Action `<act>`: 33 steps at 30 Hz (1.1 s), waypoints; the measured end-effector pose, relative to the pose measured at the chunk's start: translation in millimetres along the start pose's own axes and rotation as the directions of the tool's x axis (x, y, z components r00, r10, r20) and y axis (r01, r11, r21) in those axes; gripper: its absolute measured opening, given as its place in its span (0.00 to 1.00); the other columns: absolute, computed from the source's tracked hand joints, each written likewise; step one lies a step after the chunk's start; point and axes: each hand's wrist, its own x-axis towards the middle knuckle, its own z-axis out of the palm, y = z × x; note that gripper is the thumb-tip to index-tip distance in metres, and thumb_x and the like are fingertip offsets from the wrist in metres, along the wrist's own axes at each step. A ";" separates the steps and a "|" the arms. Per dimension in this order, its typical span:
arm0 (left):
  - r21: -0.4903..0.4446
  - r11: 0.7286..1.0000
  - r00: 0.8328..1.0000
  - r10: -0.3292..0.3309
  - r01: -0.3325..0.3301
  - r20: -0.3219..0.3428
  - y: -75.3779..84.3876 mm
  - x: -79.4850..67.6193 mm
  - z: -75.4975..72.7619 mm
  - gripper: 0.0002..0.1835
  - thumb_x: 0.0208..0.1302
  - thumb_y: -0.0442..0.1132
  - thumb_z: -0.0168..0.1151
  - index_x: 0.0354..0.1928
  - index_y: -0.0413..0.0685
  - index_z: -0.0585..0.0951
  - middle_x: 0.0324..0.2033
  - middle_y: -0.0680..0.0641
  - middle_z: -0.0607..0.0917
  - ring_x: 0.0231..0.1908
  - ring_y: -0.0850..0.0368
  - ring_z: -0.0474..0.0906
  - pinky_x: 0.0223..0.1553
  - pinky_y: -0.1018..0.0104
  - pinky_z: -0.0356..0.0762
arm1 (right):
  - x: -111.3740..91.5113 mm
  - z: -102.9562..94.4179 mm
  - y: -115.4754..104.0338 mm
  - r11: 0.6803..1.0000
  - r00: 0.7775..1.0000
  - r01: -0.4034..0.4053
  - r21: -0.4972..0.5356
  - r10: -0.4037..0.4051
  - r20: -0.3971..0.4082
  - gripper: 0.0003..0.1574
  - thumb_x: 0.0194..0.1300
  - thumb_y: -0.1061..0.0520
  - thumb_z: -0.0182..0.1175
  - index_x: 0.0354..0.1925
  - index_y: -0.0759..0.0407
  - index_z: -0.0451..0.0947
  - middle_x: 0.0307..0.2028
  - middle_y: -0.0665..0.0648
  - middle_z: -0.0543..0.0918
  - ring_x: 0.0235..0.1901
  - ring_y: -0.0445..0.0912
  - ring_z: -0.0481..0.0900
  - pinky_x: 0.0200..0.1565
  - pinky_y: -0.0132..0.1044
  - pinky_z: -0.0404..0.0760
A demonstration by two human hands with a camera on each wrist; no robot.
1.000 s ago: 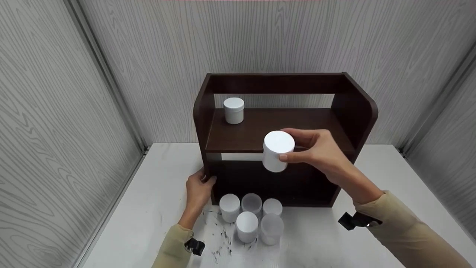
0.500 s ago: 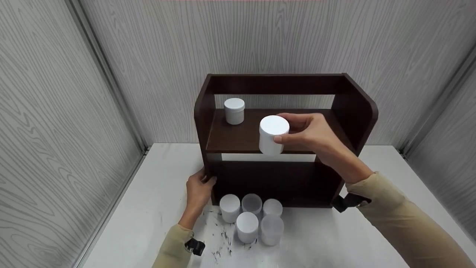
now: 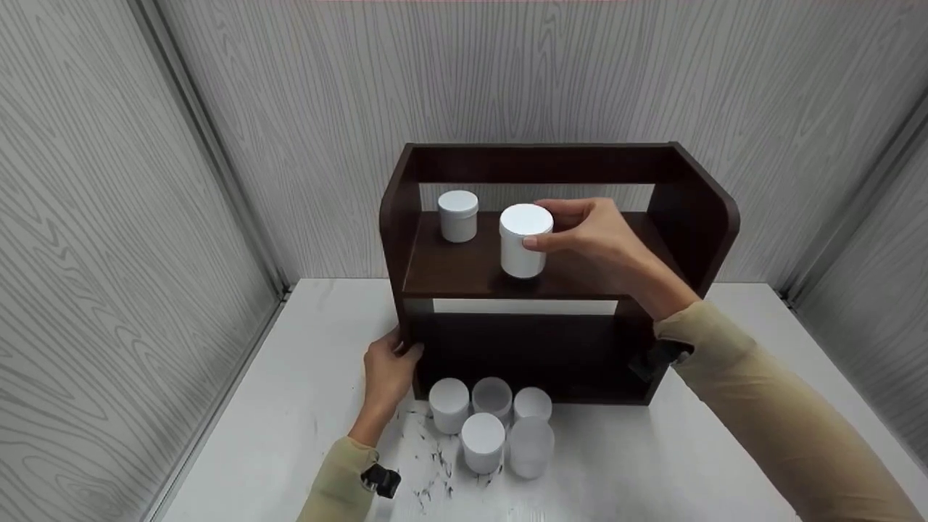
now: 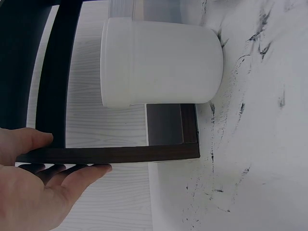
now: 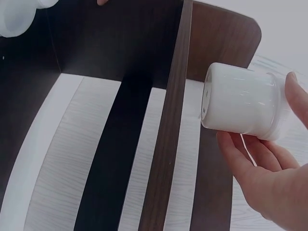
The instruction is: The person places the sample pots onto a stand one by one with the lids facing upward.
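— "Raised since the earlier frame: the right hand point(image 3: 591, 235), pinching a white jar point(image 3: 522, 252) near the shelf unit's point(image 3: 544, 163) upper board point(image 3: 442, 277)."
— "And the left hand point(image 3: 388, 367)?"
— "Gripping the shelf unit's left side."
— "Around them?"
— "Another jar point(image 3: 458, 219) stands at the shelf unit's upper left; five containers point(image 3: 482, 442) partly block the shelf unit's lower front."

Bare hands point(image 3: 388, 372) point(image 3: 591, 235) show beyond long beige sleeves point(image 3: 768, 406), each bearing a small, blocky black device point(image 3: 380, 480).
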 end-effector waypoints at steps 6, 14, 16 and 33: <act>0.005 1.000 1.000 -0.014 0.014 -0.005 0.4 0.0 0.6 0.26 0.72 0.33 0.64 0.68 0.27 0.75 0.62 0.30 0.81 0.61 0.36 0.81 0.58 0.51 0.83 | 15.2 -1.1 0.2 0.999 0.998 -0.038 -0.010 0.037 -0.041 0.42 0.53 0.56 0.85 0.65 0.60 0.83 0.55 0.56 0.88 0.60 0.47 0.81 0.64 0.41 0.76; 0.008 1.000 1.000 -0.022 0.022 -0.003 1.9 -1.0 1.2 0.28 0.72 0.33 0.64 0.69 0.26 0.73 0.63 0.28 0.79 0.61 0.35 0.81 0.56 0.52 0.83 | 34.9 -5.9 1.9 0.999 0.998 -0.047 -0.027 0.046 -0.048 0.41 0.53 0.56 0.84 0.65 0.60 0.83 0.56 0.55 0.88 0.63 0.48 0.79 0.66 0.41 0.74; 0.010 1.000 1.000 -0.026 0.026 -0.004 2.1 -0.8 0.7 0.28 0.72 0.33 0.63 0.70 0.25 0.72 0.63 0.27 0.79 0.61 0.35 0.80 0.56 0.52 0.83 | 39.8 -6.5 1.9 0.999 0.998 -0.043 -0.024 0.042 -0.052 0.42 0.53 0.57 0.84 0.65 0.61 0.82 0.56 0.56 0.88 0.62 0.48 0.80 0.66 0.41 0.75; 0.009 1.000 1.000 -0.028 0.028 -0.011 1.8 0.2 0.4 0.28 0.72 0.32 0.63 0.70 0.26 0.73 0.62 0.27 0.80 0.61 0.36 0.81 0.58 0.51 0.82 | 71.9 -4.6 9.5 0.990 0.994 -0.105 0.093 0.106 -0.007 0.41 0.56 0.62 0.82 0.66 0.64 0.80 0.55 0.61 0.87 0.53 0.49 0.85 0.60 0.43 0.82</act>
